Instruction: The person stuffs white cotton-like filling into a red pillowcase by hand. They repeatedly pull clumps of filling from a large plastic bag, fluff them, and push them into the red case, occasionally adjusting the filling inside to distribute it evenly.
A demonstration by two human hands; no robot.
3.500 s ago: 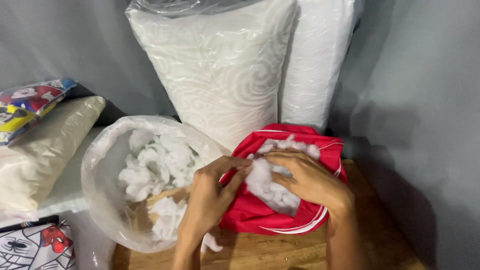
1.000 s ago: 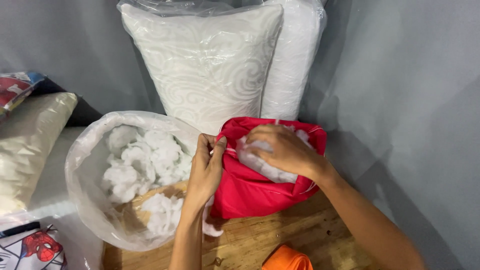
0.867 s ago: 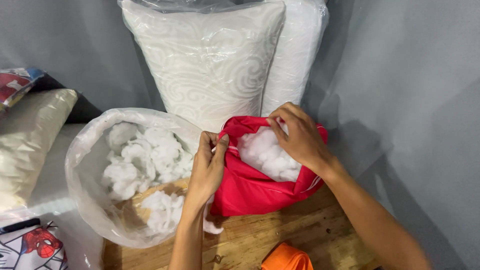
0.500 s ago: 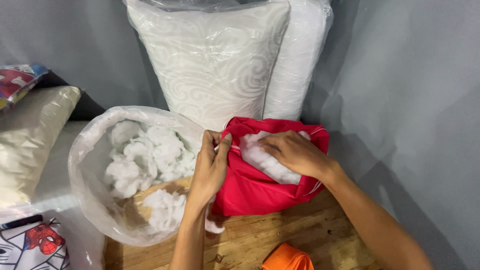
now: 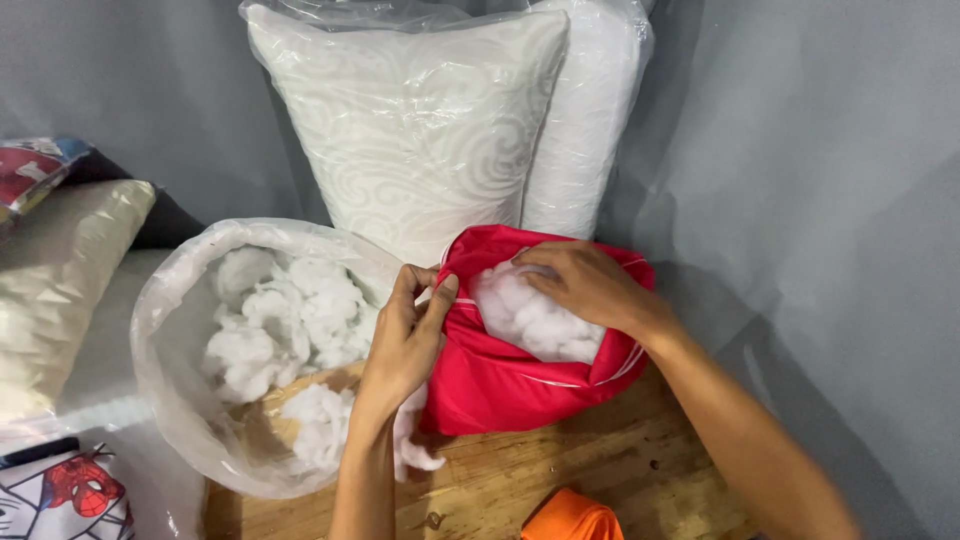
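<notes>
the left hand [image 5: 405, 340] pinches the near left edge of the red cushion cover [image 5: 500, 375] between thumb and fingers, its grip narrow and closed on the fabric, holding the opening up. the right hand [image 5: 585, 285] lies palm down over the mouth of the cover, fingers curled into the white stuffing [image 5: 535, 320] that shows inside it; the grip looks loosely closed on that fluff, though the fingertips are partly buried and it is hard to tell how much they hold. the red cover rests on the wooden table [image 5: 560, 480], near its back edge, bulging and with thin white piping along its seam. just to the left of it, touching the left hand's side, a clear plastic bag [image 5: 165, 350] lies open toward the person, with more loose white stuffing [image 5: 290, 320] heaped inside and a few tufts spilling out under the left wrist. behind the cover two white pillows [image 5: 420, 130] wrapped in clear plastic stand upright against a grey backdrop [image 5: 800, 150]. at the far left a cream pillow [image 5: 55, 280] in plastic lies on its side, and a printed cushion cover with a red cartoon figure [image 5: 70, 495] sits at the lower left corner. an orange piece of cloth [image 5: 570, 518] shows at the bottom edge of the table.
</notes>
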